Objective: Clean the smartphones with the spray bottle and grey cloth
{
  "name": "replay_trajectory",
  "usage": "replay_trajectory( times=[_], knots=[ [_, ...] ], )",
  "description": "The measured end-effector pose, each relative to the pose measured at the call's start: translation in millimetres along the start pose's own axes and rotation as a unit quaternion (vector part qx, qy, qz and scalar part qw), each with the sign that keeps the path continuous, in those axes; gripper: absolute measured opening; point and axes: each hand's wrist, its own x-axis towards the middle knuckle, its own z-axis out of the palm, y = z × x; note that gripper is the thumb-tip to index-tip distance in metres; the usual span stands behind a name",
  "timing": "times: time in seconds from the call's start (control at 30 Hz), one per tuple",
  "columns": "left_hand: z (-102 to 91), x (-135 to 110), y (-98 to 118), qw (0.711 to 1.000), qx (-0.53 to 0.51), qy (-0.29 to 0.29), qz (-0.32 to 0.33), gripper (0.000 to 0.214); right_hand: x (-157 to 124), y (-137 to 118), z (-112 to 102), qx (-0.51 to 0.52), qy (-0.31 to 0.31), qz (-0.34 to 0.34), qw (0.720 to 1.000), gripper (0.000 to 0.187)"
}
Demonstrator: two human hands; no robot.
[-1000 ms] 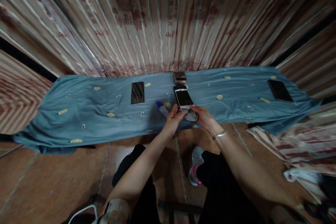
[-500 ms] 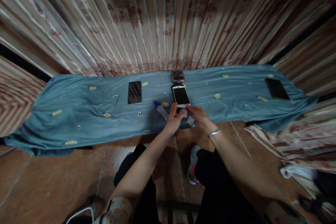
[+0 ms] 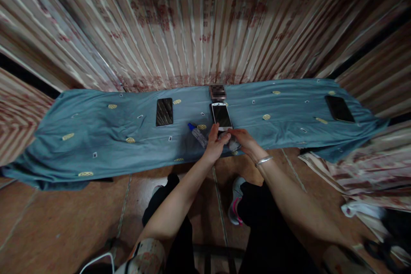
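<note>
A white-framed smartphone (image 3: 222, 116) with a dark screen lies face up near the middle of the blue cloth. A dark edge shows along its left side. At the phone's lower left corner, the fingers of my left hand (image 3: 215, 144) are closed on its bottom end. My right hand (image 3: 244, 140) pinches at the lower right corner, its fingertips partly hidden. Beneath and between my hands sits a crumpled grey cloth (image 3: 234, 144). Left of my left hand lies a clear small bottle with a blue cap (image 3: 197, 134).
A black phone (image 3: 164, 112) lies to the left and another dark phone (image 3: 339, 108) at the far right. A blurred-out brown object (image 3: 217, 93) sits behind the white phone. Striped curtains (image 3: 192, 30) hang behind the blue patterned cloth (image 3: 144, 154).
Both hands stay at the phone's lower end, with only slight finger shifts. My left thumb has moved a little to the right, over the grey cloth.
</note>
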Motion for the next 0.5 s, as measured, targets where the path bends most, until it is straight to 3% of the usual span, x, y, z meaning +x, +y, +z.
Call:
replay_trajectory(
  times=[0.3,0.43,0.5],
  knots=[
    [4.9,-8.1,12.9,0.999,-0.028,0.016,0.003,0.058,-14.4,-16.7,1.2,0.032,-0.012,-0.017,0.999,0.021],
    [-0.5,-14.9,28.1,0.994,-0.103,0.021,-0.010,0.073,-29.7,-23.8,12.5,0.111,-0.071,-0.053,0.990,0.024],
    [-6.3,-17.1,32.7,0.990,-0.139,0.007,-0.033,0.064,-35.7,-23.5,21.2,0.108,-0.105,-0.060,0.987,0.028]
  ],
)
